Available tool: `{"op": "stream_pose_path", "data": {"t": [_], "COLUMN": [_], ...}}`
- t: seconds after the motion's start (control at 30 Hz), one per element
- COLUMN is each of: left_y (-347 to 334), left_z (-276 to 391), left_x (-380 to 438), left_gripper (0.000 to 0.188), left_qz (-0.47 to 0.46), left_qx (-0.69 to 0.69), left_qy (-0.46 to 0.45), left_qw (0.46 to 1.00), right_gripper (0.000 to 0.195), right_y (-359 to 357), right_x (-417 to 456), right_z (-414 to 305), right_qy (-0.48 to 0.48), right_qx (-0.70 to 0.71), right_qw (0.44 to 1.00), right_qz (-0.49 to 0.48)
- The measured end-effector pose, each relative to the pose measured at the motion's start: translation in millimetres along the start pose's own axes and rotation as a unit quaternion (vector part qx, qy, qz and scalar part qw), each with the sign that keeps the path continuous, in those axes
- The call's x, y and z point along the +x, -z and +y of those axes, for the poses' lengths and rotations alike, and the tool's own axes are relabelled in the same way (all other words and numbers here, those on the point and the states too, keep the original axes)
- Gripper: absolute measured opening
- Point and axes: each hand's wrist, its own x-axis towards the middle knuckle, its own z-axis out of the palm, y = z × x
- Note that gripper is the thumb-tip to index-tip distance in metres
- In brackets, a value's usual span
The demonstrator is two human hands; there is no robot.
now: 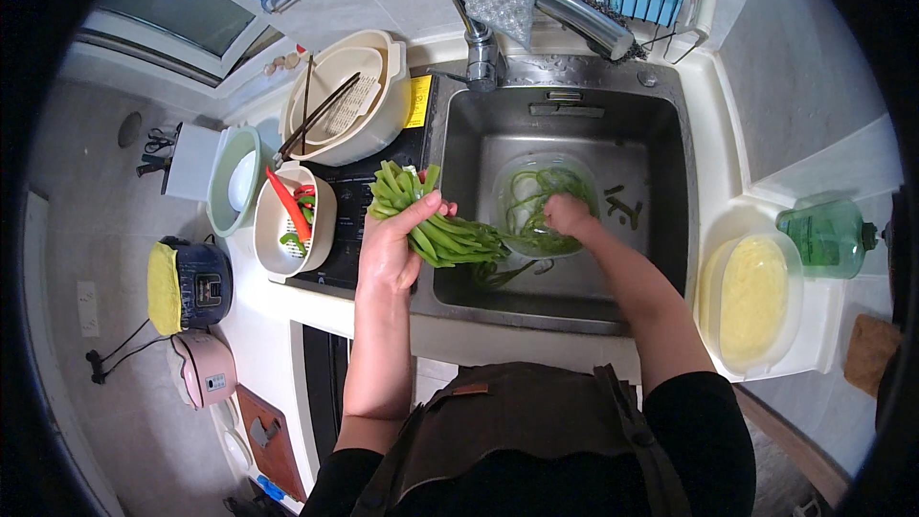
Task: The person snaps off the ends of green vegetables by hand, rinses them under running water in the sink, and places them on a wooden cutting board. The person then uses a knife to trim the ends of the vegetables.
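A bunch of cut green vegetable stems (449, 235) is gripped in my left hand (402, 237), held over the left rim of the steel sink (664, 287). My right hand (569, 215) reaches into a clear bowl (513, 172) in the sink, among long thin green strands (531, 190). Its fingers are partly hidden, so I cannot tell whether they hold any strands. Several loose dark green pieces (623, 207) lie on the sink floor to the right of the bowl, and more strands lie below it.
Left of the sink, a cream basket (327, 230) holds red and green peppers; nested cream basins (395, 108) with chopsticks stand behind it. A chrome faucet (482, 61) rises at the sink's back. At right are a container with a yellow cloth (754, 294) and a green bottle (826, 238).
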Motion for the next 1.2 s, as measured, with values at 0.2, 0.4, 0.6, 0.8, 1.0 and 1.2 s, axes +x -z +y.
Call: {"op": "stream_pose_path", "data": {"t": [0.2,0.4,0.6,0.8,1.0,1.2], "left_y": [2.6,-4.1,-5.2,-3.7,-0.2,0.1], "left_z": [-2.6,-9.7,-20.2,-34.9,-36.6,-35.1], "left_x": [4.4,7.7,13.5,23.6,21.3,17.2], "left_gripper": [0.021,0.015,0.019,0.031,0.039,0.032], "left_qz": [-0.026,-0.023,-0.05,-0.129,-0.141,-0.128], "left_qx": [0.009,0.001,-0.016,-0.091,-0.128,-0.063], "left_qy": [0.033,0.057,0.09,0.161,0.111,0.083], "left_qw": [0.999,0.998,0.995,0.974,0.976,0.986], "right_gripper": [0.017,0.018,0.019,0.018,0.017,0.017], "right_y": [91.3,167.3,193.0,181.9,154.1,146.2], "right_x": [-28.2,-62.8,-94.3,-121.1,-127.5,-131.2], "right_z": [-25.8,-60.9,-94.8,-120.5,-117.1,-112.3], "right_qy": [0.076,0.211,0.323,0.459,0.445,0.418], "right_qx": [0.379,0.362,0.329,0.312,0.327,0.328], "right_qw": [0.919,0.894,0.849,0.803,0.822,0.838], "right_qz": [0.08,0.161,0.257,0.218,0.136,0.126]}}
